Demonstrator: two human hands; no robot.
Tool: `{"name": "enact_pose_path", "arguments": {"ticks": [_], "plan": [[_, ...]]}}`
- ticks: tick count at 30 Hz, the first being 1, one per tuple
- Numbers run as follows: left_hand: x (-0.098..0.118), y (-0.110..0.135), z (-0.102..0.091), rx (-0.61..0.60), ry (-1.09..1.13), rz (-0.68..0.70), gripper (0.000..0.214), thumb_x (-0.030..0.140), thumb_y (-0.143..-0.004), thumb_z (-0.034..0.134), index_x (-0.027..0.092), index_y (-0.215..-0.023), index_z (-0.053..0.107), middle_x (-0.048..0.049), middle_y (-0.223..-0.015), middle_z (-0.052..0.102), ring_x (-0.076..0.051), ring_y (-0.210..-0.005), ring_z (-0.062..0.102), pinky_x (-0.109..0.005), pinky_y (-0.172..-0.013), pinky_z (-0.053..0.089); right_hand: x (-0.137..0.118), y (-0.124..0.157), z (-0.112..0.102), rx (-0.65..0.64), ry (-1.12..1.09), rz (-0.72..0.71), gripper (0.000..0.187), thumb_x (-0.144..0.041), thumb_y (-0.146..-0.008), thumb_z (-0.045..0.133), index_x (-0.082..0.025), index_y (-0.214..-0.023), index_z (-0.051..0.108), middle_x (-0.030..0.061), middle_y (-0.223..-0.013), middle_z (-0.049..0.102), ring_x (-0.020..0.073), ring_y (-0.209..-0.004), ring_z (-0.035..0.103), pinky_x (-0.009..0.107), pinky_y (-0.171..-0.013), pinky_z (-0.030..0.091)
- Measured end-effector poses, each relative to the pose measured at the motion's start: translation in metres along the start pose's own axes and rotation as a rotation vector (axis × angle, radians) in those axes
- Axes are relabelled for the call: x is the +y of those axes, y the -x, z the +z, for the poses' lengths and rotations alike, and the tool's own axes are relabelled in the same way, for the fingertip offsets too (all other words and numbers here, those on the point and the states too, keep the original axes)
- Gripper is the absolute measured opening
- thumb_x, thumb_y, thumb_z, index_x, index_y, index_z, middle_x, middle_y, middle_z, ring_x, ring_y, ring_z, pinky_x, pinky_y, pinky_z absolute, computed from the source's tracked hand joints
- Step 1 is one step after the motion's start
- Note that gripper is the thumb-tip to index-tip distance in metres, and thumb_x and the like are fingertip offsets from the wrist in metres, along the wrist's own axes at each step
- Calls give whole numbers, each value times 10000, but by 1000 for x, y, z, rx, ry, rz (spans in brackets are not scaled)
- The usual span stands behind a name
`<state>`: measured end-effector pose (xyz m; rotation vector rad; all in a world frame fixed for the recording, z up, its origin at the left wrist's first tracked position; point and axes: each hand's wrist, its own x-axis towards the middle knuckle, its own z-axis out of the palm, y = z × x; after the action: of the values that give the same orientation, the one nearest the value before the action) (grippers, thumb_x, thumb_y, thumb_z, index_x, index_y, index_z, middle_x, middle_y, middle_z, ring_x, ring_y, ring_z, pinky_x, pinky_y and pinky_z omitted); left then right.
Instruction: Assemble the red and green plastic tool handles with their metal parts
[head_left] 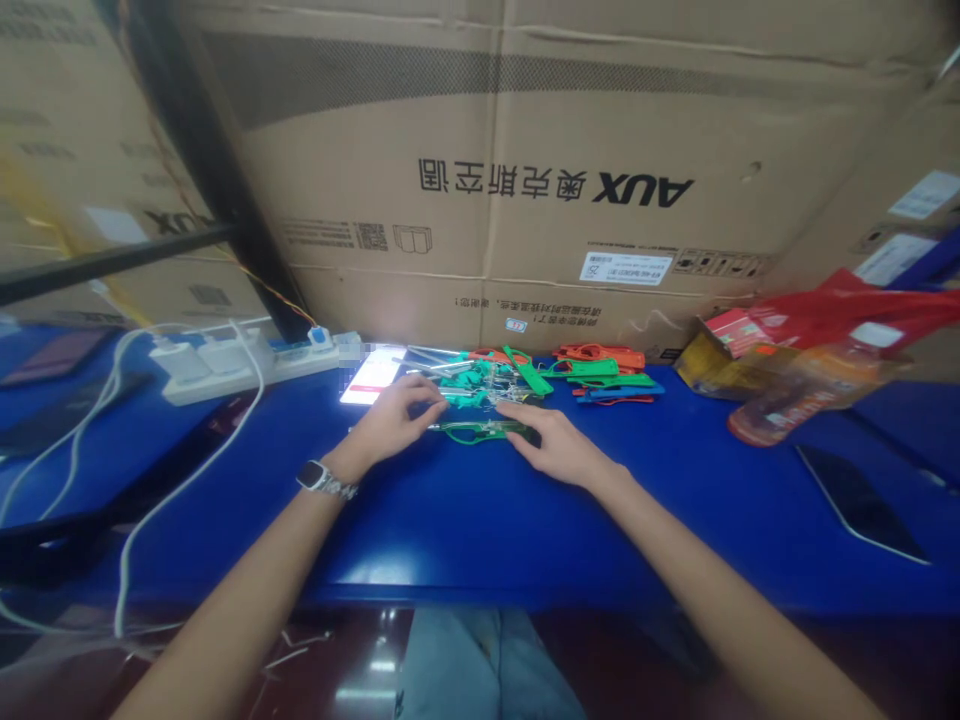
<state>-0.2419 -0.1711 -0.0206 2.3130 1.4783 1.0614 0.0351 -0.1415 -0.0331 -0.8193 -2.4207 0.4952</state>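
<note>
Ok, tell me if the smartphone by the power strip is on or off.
On: the smartphone screen glows white, with a red patch.

On a blue table [525, 540], the left hand [397, 425] and right hand [562, 445] are at opposite ends of a green-handled rod [480, 429], just before a green pile [466, 380]. A lit phone [375, 374] lies beyond the left hand, coloured handles [611, 372] beyond the right; a bottle [810, 390] is farther right, cardboard [480, 130] behind.

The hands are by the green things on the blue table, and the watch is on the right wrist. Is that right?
Not quite: the head view shows the watch on the left wrist. The left hand and right hand are by the green things on the blue table.
</note>
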Motion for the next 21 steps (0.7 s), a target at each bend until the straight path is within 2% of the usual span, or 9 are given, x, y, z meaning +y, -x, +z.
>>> {"name": "enact_pose_path", "arguments": {"ticks": [3,5,8,11,15,18,21], "plan": [[13,-14,7,-26,-24,50,286,383,-945,544,180,-847,721,-73,-931,664,-213,-885,625,-379,-834,516,1,-3,-6,126,-66,20,330,-238,-934,538,-231,-1225,692,62,-1239,708,225,-1171,654,402,-1040,503],[28,-27,16,-100,-40,102,283,358,-957,528,180,-840,715,-68,-904,667,-212,-872,627,-372,-825,506,4,-4,-11,206,-100,70,269,-239,-934,535,-225,-1117,731,57,-1133,745,213,-1070,691,371,-967,533],[51,-49,37,-176,-81,136,290,359,-957,529,177,-831,717,-66,-882,668,-215,-846,630,-353,-780,498,12,1,-19,271,-107,160,233,-240,-919,539,-207,-1019,747,57,-1016,763,203,-931,709,332,-837,551],[66,-69,61,-189,-111,160,254,333,-947,543,182,-867,730,-71,-894,679,-223,-845,636,-348,-764,495,23,12,-26,301,-56,223,228,-240,-898,539,-197,-979,748,58,-940,765,200,-838,696,322,-768,539],[66,-85,79,-164,-130,104,250,280,-938,534,167,-831,730,-79,-859,683,-219,-792,637,-346,-745,486,37,16,-32,300,82,322,220,-234,-866,553,-198,-970,744,59,-913,762,209,-791,677,335,-766,526],[59,-87,81,-97,-107,38,270,279,-942,513,165,-807,717,-73,-859,689,-209,-753,625,-336,-716,470,43,3,-36,256,147,380,219,-228,-862,559,-194,-983,738,62,-944,764,214,-790,674,339,-788,519],[50,-82,79,-22,-83,20,296,308,-951,499,166,-788,702,-63,-824,676,-206,-750,611,-336,-723,454,43,-18,-36,206,221,439,216,-267,-884,556,-191,-990,728,79,-992,756,241,-913,671,362,-860,494]]}}
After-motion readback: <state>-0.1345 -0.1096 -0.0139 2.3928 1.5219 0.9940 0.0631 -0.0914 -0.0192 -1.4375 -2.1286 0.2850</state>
